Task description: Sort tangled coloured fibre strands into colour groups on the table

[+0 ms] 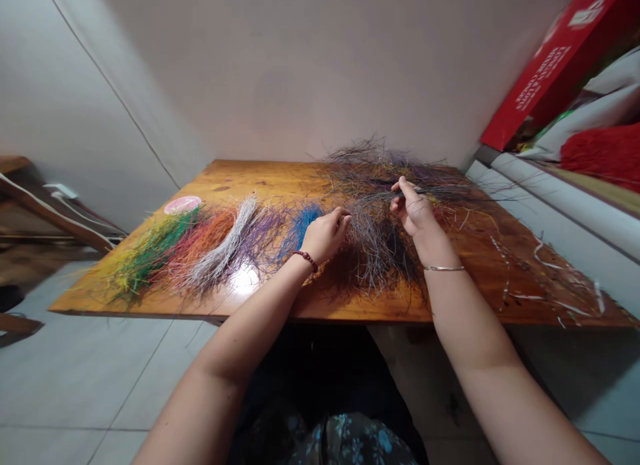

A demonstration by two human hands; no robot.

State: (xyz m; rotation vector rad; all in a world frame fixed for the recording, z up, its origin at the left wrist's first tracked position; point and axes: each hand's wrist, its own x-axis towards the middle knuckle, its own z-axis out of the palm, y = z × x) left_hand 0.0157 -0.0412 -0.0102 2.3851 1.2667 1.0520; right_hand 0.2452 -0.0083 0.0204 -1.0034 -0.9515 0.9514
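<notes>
Several bundles of thin strands lie across a wooden table. My right hand (413, 208) pinches a few dark grey strands (380, 193) between thumb and fingers, above the right part of the table. Beside the blue bundle (306, 224), my left hand (327, 233) has its fingers curled together; what they hold, if anything, is too small to tell. Between and below my hands spreads a grey bundle (373, 252), with black strands (400, 252) at its right. A mixed dark tangle (370, 155) lies behind my right hand.
Green (155, 248), orange (210, 235), white (230, 242) and purple (263, 235) bundles lie on the left of the table (230, 175), near a pink disc (183, 204). Loose scraps (550, 298) lie at right. A red box (545, 65) stands beyond, by the wall.
</notes>
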